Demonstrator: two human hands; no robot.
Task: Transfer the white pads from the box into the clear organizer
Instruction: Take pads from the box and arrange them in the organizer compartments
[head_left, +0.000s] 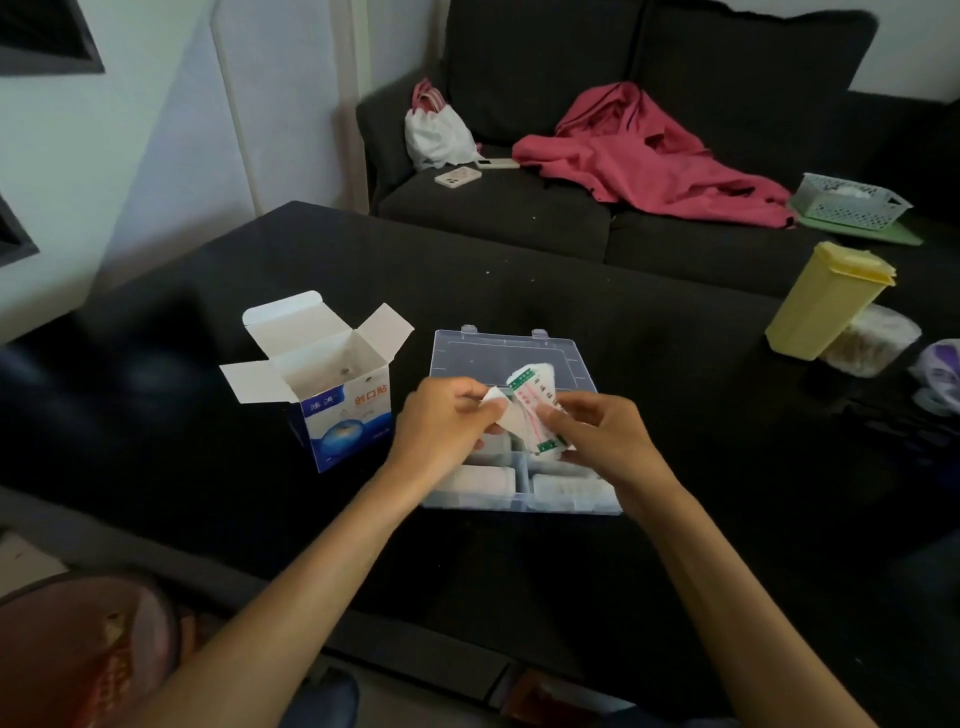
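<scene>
Black cloth covers the low table (649, 374) before you, a dark grey sofa (519, 213) behind it. Your left hand (441, 421) and right hand (602, 431) both pinch a small stack of white printed pads (535, 410) above the clear plastic organizer (519, 353), the stack's long axis running from upper left to lower right. More pads fill its near compartments. At its left stands the opened blue-and-white cardboard box (337, 410), flaps up.

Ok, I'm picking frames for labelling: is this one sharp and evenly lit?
Head view: sharp in the centre, where both hands, left hand and right hand, hold the pads over the clear organizer; print on the box is soft; far-left edge smeared; wide-angle bending; dim, flat light, no glare.
</scene>
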